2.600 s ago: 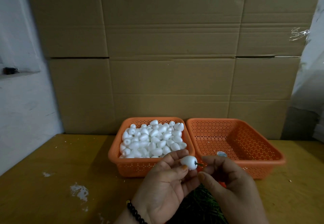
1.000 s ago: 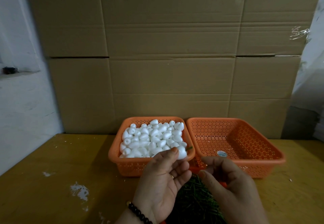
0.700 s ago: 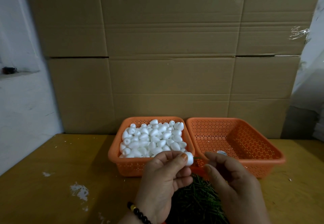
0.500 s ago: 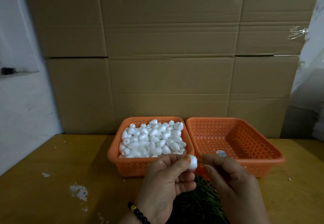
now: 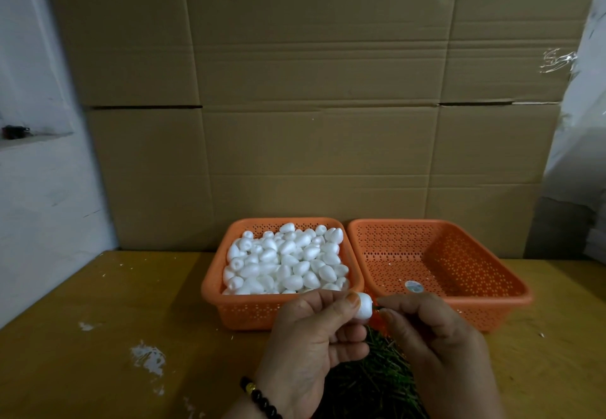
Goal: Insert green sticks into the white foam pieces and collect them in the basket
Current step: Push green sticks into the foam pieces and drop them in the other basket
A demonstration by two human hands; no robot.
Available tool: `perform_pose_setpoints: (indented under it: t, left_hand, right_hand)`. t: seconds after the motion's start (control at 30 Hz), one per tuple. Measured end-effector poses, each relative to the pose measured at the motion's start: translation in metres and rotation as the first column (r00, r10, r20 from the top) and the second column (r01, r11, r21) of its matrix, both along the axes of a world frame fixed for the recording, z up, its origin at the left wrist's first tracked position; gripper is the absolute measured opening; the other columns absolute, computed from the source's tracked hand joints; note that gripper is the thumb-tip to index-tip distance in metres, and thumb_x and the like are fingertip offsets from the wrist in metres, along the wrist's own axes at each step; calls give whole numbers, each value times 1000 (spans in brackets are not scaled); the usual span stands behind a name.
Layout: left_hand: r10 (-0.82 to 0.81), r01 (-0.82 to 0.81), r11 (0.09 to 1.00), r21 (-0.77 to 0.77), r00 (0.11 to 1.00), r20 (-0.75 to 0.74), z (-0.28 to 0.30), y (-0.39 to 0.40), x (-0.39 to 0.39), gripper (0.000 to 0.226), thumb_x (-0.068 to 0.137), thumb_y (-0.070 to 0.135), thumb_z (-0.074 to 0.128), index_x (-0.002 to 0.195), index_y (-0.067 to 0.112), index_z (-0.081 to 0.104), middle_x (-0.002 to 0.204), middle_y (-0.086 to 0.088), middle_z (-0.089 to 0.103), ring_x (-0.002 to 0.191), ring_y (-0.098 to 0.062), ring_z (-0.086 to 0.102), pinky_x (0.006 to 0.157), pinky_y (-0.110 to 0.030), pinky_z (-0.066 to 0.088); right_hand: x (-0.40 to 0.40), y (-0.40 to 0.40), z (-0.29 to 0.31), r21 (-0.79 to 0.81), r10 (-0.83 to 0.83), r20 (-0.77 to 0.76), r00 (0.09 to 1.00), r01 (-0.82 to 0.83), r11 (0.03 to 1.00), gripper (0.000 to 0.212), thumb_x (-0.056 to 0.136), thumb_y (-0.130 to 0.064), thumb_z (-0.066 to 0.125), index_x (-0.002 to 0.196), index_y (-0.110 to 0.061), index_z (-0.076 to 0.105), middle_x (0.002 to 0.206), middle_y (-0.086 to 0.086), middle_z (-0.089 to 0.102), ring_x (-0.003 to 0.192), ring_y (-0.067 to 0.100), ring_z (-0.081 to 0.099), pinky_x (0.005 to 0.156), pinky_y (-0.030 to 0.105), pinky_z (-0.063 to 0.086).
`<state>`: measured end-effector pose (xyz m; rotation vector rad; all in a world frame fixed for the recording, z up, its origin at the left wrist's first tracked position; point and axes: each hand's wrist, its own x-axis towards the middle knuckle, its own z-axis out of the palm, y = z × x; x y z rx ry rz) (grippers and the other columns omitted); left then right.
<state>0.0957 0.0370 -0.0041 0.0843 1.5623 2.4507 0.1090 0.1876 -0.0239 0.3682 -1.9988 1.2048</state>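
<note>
My left hand [image 5: 314, 336] pinches a white foam piece [image 5: 364, 308] between thumb and fingers, in front of the two orange baskets. My right hand [image 5: 436, 346] pinches a thin green stick [image 5: 376, 305] whose tip meets the foam's right end. The left basket [image 5: 213, 290] is heaped with white foam pieces [image 5: 285, 259]. The right basket [image 5: 511, 294] shows only a small round sticker [image 5: 412, 286] on its floor. A pile of green sticks [image 5: 370, 382] lies on the table under my hands, partly hidden by them.
A yellow-brown wooden table [image 5: 114, 336] carries white paint smears [image 5: 147, 356] at the front left. A tall cardboard wall [image 5: 311, 107] stands right behind the baskets. A white wall [image 5: 39, 189] closes the left side.
My left hand took a foam piece from the left basket and brought it toward my right hand. The right hand moved its stick up to the foam's end.
</note>
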Motion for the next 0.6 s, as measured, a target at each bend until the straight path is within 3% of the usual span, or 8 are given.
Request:
perform_pose_setpoints:
  t: [0.17, 0.6]
  left_hand:
    - [6, -6, 1000, -4, 1000, 2, -1, 1, 0, 36, 61, 24, 75, 89, 2, 66, 76, -13, 71, 59, -15, 62, 50, -27, 53]
    - [1, -1, 1000, -13, 1000, -10, -3, 0, -1, 36, 60, 26, 76, 87, 3, 68, 78, -14, 71, 60, -16, 63, 51, -28, 53]
  right_hand:
    - [1, 0, 1, 52, -24, -8, 1000, 24, 998, 8, 77, -19, 74, 80, -26, 72, 77, -17, 65, 73, -4, 61, 62, 4, 42]
    - [0, 0, 3, 46, -28, 2, 1000, 28, 999, 9, 73, -22, 70, 80, -25, 73, 76, -16, 66, 75, -1, 62, 64, 6, 44]
